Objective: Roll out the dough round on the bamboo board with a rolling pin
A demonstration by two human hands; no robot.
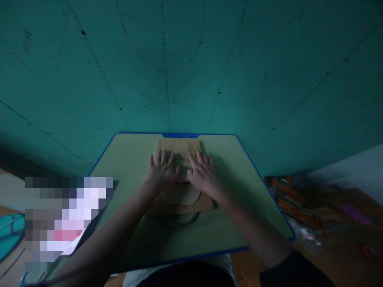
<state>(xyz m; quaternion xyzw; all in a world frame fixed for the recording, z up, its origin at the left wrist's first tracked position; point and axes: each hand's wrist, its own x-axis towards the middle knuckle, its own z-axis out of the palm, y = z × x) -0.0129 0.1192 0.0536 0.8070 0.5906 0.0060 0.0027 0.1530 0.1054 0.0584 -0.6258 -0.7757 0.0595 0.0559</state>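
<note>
A brown paper bag lies flat on a pale table with blue edging. A large pale rounded shape shows in the middle of the bag, and a looped handle sticks out at its near end. My left hand rests on the left side of the bag, palm down with fingers spread. On the right side, my right hand lies the same way, its thumb close to the left thumb. Both hands press against the paper and cover part of the pale shape.
Beyond the table rises a green surface with drawn lines and curves. At the left, a pixelated patch hides what is on the table edge. Plastic-wrapped items and cardboard lie at the right, below table height.
</note>
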